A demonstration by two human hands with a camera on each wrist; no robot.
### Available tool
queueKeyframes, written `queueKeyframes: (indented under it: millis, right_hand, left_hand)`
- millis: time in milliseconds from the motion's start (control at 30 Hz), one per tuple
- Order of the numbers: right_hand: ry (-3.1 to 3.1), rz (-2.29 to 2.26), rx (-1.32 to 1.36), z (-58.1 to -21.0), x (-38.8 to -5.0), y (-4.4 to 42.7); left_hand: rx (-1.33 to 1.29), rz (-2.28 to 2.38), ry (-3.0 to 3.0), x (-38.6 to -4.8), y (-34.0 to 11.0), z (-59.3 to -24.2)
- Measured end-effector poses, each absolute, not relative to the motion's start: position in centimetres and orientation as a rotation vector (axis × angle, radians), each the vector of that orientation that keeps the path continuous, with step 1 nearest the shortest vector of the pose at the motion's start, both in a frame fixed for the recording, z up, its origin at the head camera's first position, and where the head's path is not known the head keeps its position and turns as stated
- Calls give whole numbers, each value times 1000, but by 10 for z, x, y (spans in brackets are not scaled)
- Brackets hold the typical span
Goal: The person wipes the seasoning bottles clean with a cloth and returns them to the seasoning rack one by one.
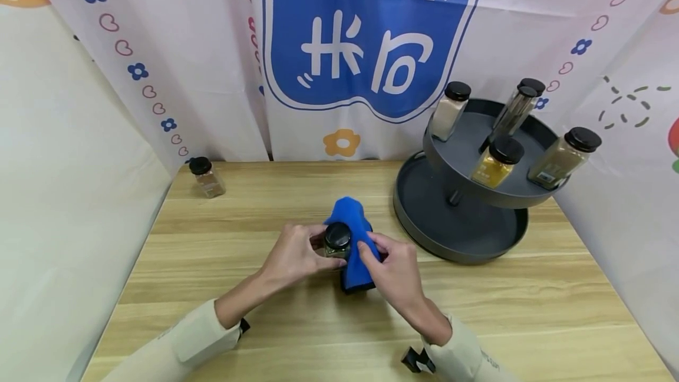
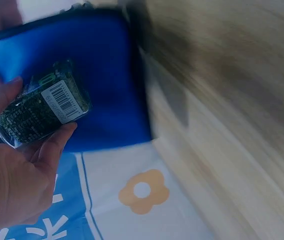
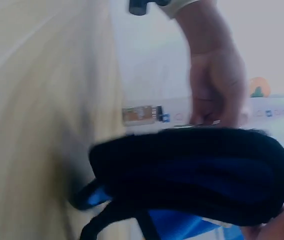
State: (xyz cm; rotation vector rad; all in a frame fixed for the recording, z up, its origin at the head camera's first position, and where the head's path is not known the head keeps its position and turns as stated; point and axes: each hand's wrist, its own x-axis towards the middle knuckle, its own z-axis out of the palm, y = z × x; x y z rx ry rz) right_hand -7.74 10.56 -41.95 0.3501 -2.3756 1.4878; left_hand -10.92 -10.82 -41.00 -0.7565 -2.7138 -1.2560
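Over the middle of the table, my left hand point(image 1: 296, 255) grips a small clear jar point(image 1: 338, 239) with a black lid. Dark green dried flakes and a barcode label show on the jar point(image 2: 42, 107) in the left wrist view. My right hand point(image 1: 396, 269) holds a blue fabric pouch-like piece point(image 1: 356, 267) by its right side, thumb on the front. Black edging and a dark strap show on that piece point(image 3: 192, 175) in the right wrist view, which is blurred. The jar is right in front of the blue fabric; whether they touch I cannot tell.
A dark two-tier round rack point(image 1: 461, 234) stands at the right back, with several black-lidded spice jars on its upper tier, including a yellow one point(image 1: 495, 164). Another jar point(image 1: 208, 178) with brown contents stands at the table's back left corner. A printed curtain point(image 1: 212, 75) hangs behind.
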Motion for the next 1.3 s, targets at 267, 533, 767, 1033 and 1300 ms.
queueKeyframes:
  millis: [267,533,767,1033,1300]
  right_hand:
    - [-2253,1541,416,-418,-75,110]
    - [-2281,1537,433,-420,-73,107]
    - [-2512,1497,369,-428,-75,103]
    - [-2564,1512,383,-427,-79,105]
    - [-2536,1519,369,-425,-84,110]
  left_hand:
    - [-760,-1231,-2725,-107,-109,-410]
    - [-729,-1245,-2737,-106,-110,-412]
    - [-701,-1322,-2719,-104,-111,-404]
    - [-698,-1348,-2719,-103,-112,-400]
    - [-705,-1321,-2727,-102,-113,-400]
